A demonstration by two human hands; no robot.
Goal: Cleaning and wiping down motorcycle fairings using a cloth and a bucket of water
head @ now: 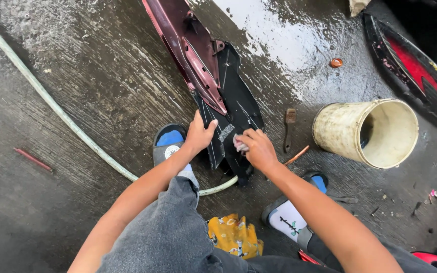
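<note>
A long maroon and black motorcycle body panel lies on the wet concrete, its black lower end between my feet. My left hand rests on the left edge of the black part, fingers closed against it. My right hand presses a small crumpled cloth onto the black plastic. Both forearms reach forward over my knees in grey trousers.
A pale hose runs diagonally across the floor and under the panel. A dirty cream bucket lies on its side at right, with a small brush beside it. Another red and black panel sits at upper right. Yellow patterned cloth lies near my legs.
</note>
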